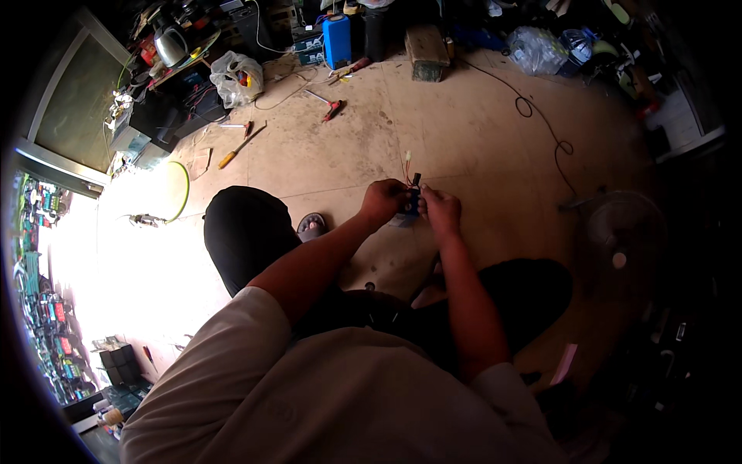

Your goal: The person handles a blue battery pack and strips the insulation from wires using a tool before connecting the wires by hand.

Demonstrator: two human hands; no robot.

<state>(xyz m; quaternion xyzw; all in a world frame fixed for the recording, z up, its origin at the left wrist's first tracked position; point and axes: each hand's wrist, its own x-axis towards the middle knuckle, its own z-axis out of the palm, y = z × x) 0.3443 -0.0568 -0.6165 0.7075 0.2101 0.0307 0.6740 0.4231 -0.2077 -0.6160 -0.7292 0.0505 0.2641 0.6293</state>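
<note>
My left hand (384, 200) and my right hand (442, 210) meet in front of me above the tan floor (464, 124). Between them they grip a small dark blue part (413, 203) with thin wires (407, 162) and a white connector sticking up from it. Both sets of fingers are closed on the part. I sit on the floor with my knees apart in dark trousers (243, 232); most of the part is hidden by my fingers.
Screwdrivers (239, 147) and red-handled pliers (332, 108) lie on the floor ahead. A white plastic bag (236, 77), a blue box (337, 40), a kettle (170, 45) and clutter line the far side. A black cable (541, 116) snakes right toward a fan (622, 228).
</note>
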